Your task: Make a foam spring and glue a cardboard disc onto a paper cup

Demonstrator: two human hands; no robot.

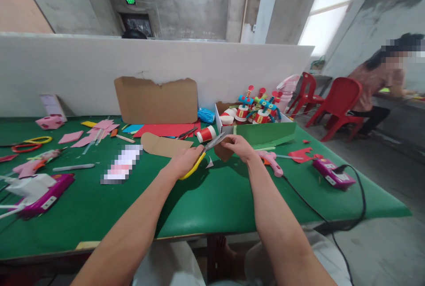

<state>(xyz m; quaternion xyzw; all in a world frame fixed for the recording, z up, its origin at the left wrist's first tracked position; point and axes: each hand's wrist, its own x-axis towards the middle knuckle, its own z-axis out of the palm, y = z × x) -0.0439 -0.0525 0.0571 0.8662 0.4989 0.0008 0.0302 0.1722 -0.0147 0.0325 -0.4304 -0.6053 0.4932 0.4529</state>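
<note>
While the yellow-handled scissors (194, 168) are gripped in the left hand (185, 160), a small piece of cardboard (225, 153) is pinched by the right hand (239, 146), and the two hands are held apart from each other. The work seems to be partway through: the blades are brought up to the piece's edge, though whether they are closed on it cannot be told, and a white scrap (209, 163) is seen below. Several cup figures (242, 112), apparently finished, are gathered in the box (270, 135), while a loose cup (206, 134) and a rounded cardboard cutout (166, 145) are left on the table (212, 210). How much trimming is left is not shown. The pinched piece is held above the table, in front of the box; it is brown, flat and angular, with its upper part hidden by the fingers.
</note>
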